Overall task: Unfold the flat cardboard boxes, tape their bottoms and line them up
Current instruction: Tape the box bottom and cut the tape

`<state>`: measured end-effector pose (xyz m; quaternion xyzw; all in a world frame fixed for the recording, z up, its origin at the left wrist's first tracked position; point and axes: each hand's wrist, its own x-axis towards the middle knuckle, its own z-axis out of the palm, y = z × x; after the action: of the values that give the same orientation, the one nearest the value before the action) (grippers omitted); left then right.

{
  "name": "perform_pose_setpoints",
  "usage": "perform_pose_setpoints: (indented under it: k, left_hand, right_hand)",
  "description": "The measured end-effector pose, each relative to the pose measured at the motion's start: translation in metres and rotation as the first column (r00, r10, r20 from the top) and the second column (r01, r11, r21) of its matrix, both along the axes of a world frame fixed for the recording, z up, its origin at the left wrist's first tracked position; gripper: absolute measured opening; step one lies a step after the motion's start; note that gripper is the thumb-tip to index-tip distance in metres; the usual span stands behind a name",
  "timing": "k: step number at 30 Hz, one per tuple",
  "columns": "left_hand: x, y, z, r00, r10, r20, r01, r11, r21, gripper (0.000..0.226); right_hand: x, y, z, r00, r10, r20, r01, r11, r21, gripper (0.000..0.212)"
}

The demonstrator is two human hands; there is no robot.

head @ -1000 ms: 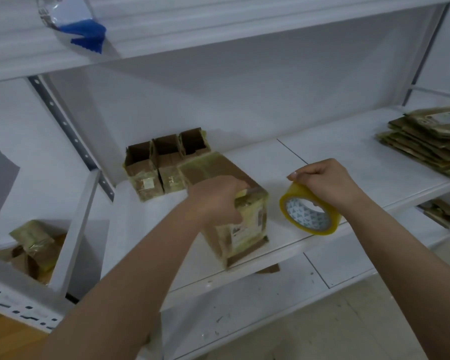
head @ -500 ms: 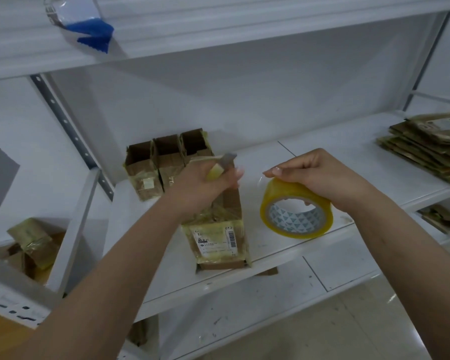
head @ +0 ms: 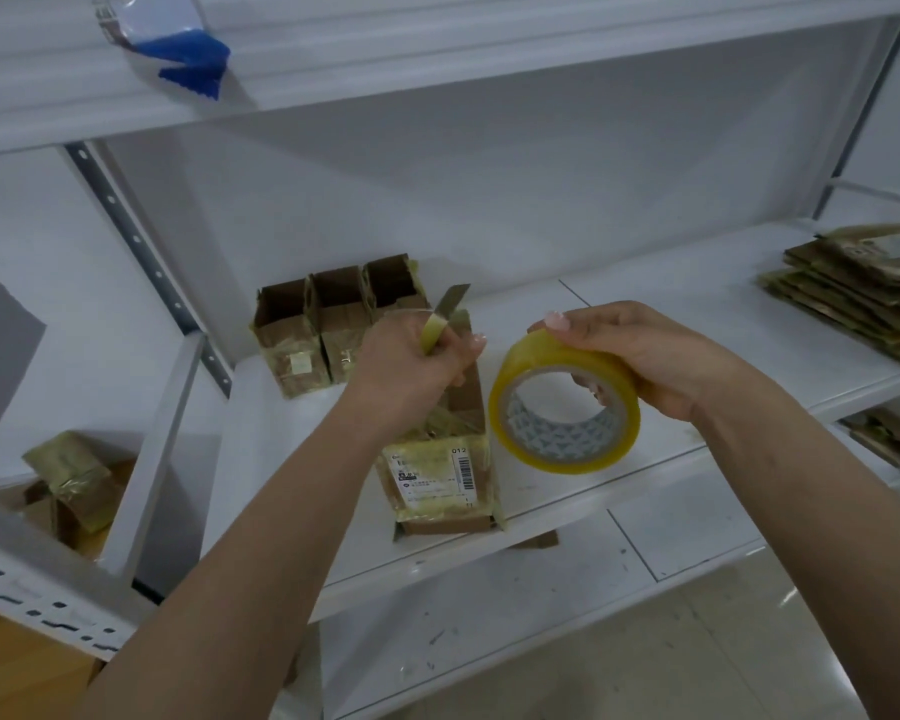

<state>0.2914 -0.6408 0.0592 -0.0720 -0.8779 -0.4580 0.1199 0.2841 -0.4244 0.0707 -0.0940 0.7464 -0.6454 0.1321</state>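
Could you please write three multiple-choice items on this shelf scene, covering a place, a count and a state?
1. Where does the stack of flat cardboard boxes lie?
A. right end of the white shelf
B. on the floor
C. on the top shelf

2. How many open brown boxes stand in the row at the back?
A. one
B. three
C. six

3. What does the right hand hold?
A. nothing
B. a flat box
C. the yellow tape roll

Answers: 1 A, the stack sits at the shelf's right end. 2 B, three open tops stand side by side. 3 C, its fingers curl round the roll.
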Motion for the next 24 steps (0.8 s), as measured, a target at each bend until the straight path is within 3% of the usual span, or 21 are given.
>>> perform_pose_setpoints:
  k: [3, 5, 8, 10, 19, 24]
  left_hand:
    - [0.006, -0.024, -0.004, 0.994, 0.106, 0.025, -0.107, 0.994, 0.035, 0.031]
    - [0.011, -0.048, -0.009, 0.98, 0.193, 0.054, -0.196, 0.978, 0.065, 0.028]
    - [0.023, -0.08, -0.026, 0.948, 0.298, 0.112, -0.312, 0.942, 0.127, 0.025]
    - [0.033, -0.09, -0.041, 0.944, 0.298, 0.145, -0.32, 0.934, 0.161, 0.029]
    - [0.037, -0.103, -0.063, 0.932, 0.327, 0.155, -0.357, 0.903, 0.241, 0.041]
    - [0.033, -0.105, -0.085, 0.913, 0.286, 0.29, -0.366, 0.889, 0.276, 0.035]
  right_hand:
    - [-0.003, 0.005, 0.0, 0.999, -0.012, -0.044, 0.015, 0.999, 0.05, 0.075]
    - [-0.004, 0.01, 0.0, 0.995, -0.049, -0.086, 0.06, 0.99, 0.129, 0.066]
    - [-0.005, 0.013, -0.009, 0.984, -0.059, -0.169, 0.124, 0.904, 0.408, 0.041]
    - [-0.006, 0.008, -0.018, 0.981, -0.031, -0.189, 0.124, 0.854, 0.505, 0.038]
    - [-0.01, -0.009, -0.037, 0.989, -0.028, -0.147, 0.093, 0.884, 0.459, 0.058]
    - [-0.011, -0.016, -0.063, 0.994, -0.065, -0.088, 0.1, 0.87, 0.482, 0.053]
